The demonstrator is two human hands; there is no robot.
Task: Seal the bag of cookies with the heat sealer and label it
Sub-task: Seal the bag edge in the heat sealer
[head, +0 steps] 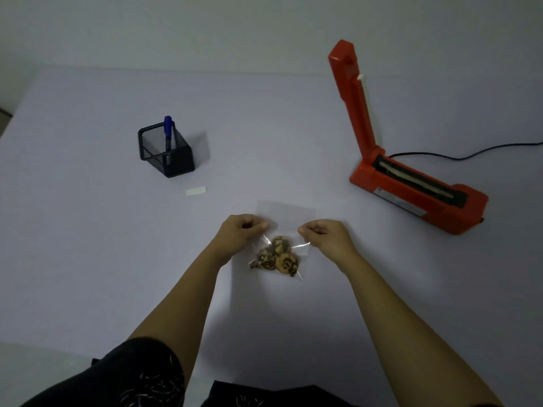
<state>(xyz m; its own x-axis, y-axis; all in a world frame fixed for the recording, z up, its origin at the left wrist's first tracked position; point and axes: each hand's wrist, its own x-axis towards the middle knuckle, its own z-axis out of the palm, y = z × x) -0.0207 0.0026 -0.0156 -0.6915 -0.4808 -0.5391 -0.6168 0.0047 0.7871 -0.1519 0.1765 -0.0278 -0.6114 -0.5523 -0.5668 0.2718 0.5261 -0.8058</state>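
A clear plastic bag [286, 214] lies on the table in front of me, with three brown chocolate-chip cookies [278, 256] at its near end. My left hand [241, 230] pinches the bag's left edge. On the opposite edge my right hand [321, 234] does the same. The red heat sealer [411, 183] stands to the right with its arm raised. A small white label [196, 191] lies to the left of the bag. Behind the label a blue pen [168, 133] stands in a black mesh holder [166, 151].
The sealer's black cord [470, 155] runs off to the right edge. The table [88, 245] has a pale cloth; its far edge meets a wall, and its near edge is at my body.
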